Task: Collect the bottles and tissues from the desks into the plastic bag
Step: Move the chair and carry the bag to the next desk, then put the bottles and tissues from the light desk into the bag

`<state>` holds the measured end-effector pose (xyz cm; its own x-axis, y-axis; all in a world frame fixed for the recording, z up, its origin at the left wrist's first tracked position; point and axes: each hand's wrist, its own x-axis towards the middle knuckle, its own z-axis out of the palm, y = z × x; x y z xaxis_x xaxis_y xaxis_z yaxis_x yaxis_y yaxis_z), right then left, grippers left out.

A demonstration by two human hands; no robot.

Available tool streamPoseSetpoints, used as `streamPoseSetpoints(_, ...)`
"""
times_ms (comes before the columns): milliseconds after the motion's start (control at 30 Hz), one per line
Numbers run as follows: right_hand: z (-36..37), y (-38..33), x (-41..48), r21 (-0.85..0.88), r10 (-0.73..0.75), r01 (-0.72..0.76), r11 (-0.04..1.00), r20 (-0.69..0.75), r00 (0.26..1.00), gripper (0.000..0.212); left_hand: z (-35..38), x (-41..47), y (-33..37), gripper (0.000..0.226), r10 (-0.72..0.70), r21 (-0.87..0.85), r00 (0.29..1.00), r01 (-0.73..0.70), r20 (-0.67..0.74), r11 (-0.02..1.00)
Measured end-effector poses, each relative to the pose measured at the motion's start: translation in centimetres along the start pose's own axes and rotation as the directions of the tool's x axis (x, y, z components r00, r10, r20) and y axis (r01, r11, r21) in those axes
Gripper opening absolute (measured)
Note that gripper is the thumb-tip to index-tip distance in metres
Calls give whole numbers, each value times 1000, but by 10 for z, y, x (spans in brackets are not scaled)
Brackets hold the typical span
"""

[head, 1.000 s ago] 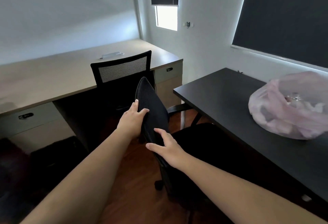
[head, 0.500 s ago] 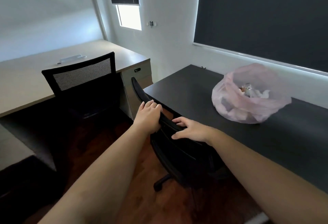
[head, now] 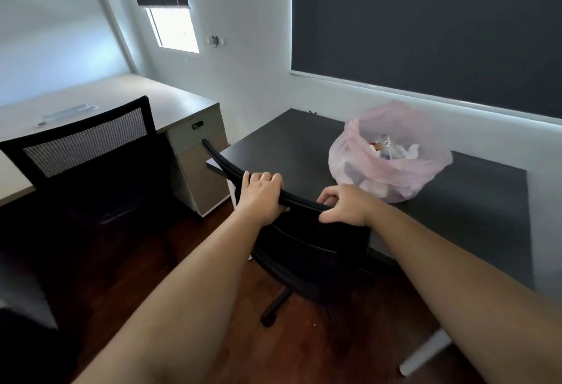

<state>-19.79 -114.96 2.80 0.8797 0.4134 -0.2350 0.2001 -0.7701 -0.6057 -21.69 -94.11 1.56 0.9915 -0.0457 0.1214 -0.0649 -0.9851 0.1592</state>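
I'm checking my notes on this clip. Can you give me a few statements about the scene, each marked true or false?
1. The left hand and right hand both grip the top of the chair. True.
2. The bag sits on the black desk. True.
3. The bag is empty. False: litter shows inside it.
4. Only one chair is in view. False: a mesh chair stands at the pale desk.
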Motion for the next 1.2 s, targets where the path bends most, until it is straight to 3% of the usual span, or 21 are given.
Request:
streamPoseSetpoints(200,-1,4,5,-26,-32,31,999,-46,998,30,1,8,-2,44,-4,15,1000,4,11,1000)
streamPoseSetpoints(333,-3,5,2,-12,-59,59,998,-32,998,41,-5,9,-2,37,11,14,993,-13,114,1000)
streamPoseSetpoints(433,-12,9,-1,155,-50,65,986,-101,994,47,-20,13,-4,39,16,-184,980,22,200,983)
streamPoseSetpoints(500,-27,17,1,264,-19,69,962,-188,982,41,-30,22,0,45,8,-384,986,58,169,922)
streamPoseSetpoints(567,-46,28,4,279,9,76,957,-292,956,36,-40,33,11,44,22,-445,992,36,125,895)
streamPoseSetpoints(700,-84,57,11,247,52,62,967,-429,902,32,-47,63,52,28,98,-383,995,-77,34,920)
streamPoseSetpoints(800,-107,92,19,193,114,-16,981,-509,853,24,-36,96,91,29,117,-300,993,-103,29,948)
streamPoseSetpoints(1000,-150,177,52,147,229,-178,973,-531,815,16,10,174,156,48,60,-133,980,-35,189,990)
streamPoseSetpoints(1200,-196,258,89,93,310,-306,948,-496,811,17,66,249,183,62,-133,44,971,127,198,991)
